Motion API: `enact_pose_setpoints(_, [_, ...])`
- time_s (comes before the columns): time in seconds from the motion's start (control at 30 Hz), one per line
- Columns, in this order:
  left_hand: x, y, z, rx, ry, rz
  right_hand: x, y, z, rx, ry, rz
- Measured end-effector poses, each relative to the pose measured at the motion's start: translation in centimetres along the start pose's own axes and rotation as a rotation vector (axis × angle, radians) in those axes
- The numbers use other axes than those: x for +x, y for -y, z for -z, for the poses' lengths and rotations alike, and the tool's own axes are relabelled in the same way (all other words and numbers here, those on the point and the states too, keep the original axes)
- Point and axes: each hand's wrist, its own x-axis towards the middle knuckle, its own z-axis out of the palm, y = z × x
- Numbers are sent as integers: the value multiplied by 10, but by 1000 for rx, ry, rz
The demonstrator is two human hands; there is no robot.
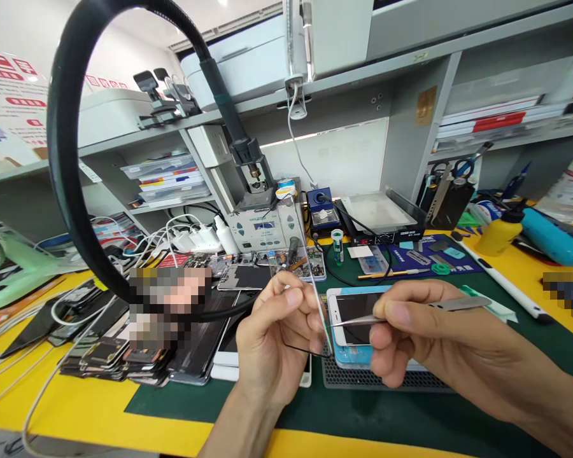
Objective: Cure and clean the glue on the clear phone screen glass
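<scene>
My left hand (272, 337) is closed on a thin clear sheet (323, 318), held upright and seen nearly edge-on. A dark line runs along its lower edge. From the other side, my right hand (410, 324) pinches metal tweezers (458, 304), their tips at the sheet's lower part; whether they grip anything there is too small to tell. Beneath and behind the tweezers lies a white-framed phone (335, 312) with a dark screen. It rests on a light blue item (348, 355) over a black perforated pad (353, 380), partly hidden by my right hand.
Stacked phones and screens (191, 359) crowd the left, by a blurred patch. A thick black hose (67, 127) arches in front of a rework station (262, 229). Behind are a heating plate (382, 213) and tools on a purple mat (410, 254). A yellow bottle (501, 232) stands right.
</scene>
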Motion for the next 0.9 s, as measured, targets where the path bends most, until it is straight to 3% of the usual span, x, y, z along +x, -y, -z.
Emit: enact_pose_setpoints(0.9, [-1,0,-2,23,-27,-3,-2,4,-2,-36,-4,27])
